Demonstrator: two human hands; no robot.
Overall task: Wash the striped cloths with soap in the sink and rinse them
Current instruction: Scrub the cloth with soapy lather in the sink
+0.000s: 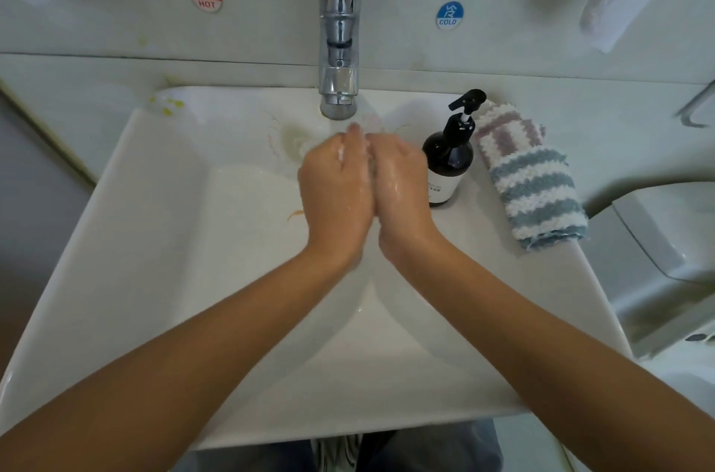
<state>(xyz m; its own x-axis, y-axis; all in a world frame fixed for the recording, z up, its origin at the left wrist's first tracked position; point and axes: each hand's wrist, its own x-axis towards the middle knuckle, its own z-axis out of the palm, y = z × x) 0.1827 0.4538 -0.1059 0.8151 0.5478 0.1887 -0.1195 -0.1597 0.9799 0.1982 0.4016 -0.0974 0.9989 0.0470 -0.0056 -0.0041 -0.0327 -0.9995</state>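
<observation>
While cloths (530, 177) edge the sink (154, 239), hands (367, 185) meet mid-basin.

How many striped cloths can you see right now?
2, both on the sink ledge right of the soap bottle: purple-striped cloth behind, blue-striped cloth in front, touching.

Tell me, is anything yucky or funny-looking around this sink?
Yes. Yellowish stains dot the sink's back left corner, and more mark the wall above. Faint pink and orange streaks run down the basin. The striped cloths lie rolled beside the soap bottle, not in the water.
</observation>
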